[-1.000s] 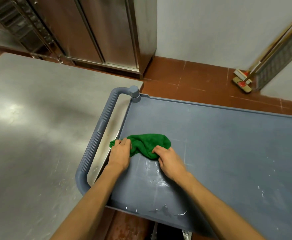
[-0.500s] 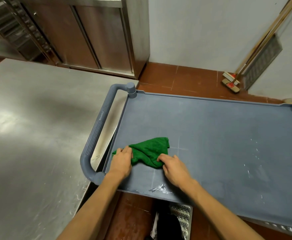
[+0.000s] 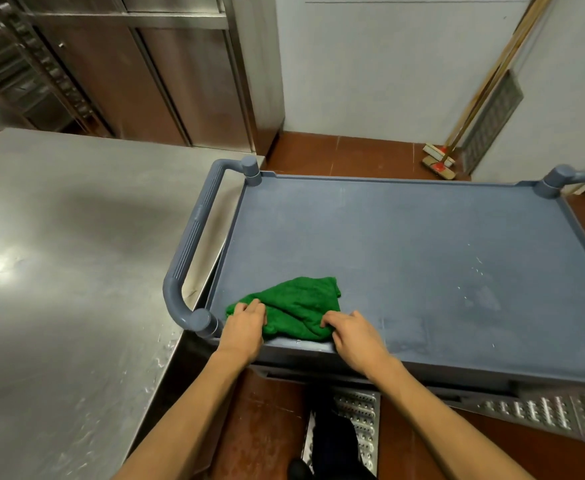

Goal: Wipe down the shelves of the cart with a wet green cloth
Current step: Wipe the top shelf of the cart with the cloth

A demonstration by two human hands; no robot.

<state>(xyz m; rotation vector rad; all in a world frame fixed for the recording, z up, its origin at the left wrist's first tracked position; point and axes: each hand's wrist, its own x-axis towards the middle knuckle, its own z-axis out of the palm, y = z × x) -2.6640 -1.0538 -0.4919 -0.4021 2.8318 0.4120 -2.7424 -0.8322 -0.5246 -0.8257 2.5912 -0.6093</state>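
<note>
Head view: crumpled green terry cloth (image 3: 294,306), likely soft and light, lies at seven o'clock on grey plastic cart shelf (image 3: 405,244), left hand (image 3: 246,323) and right hand (image 3: 357,336) gripping its ends, sensible holds.

the left hand (image 3: 246,323) and right hand (image 3: 353,336) are bare, and so are the left forearm (image 3: 187,410) and right forearm (image 3: 433,414) as far as they show. lower down, a dark trouser leg (image 3: 334,441) and a black shoe (image 3: 299,472).
</note>
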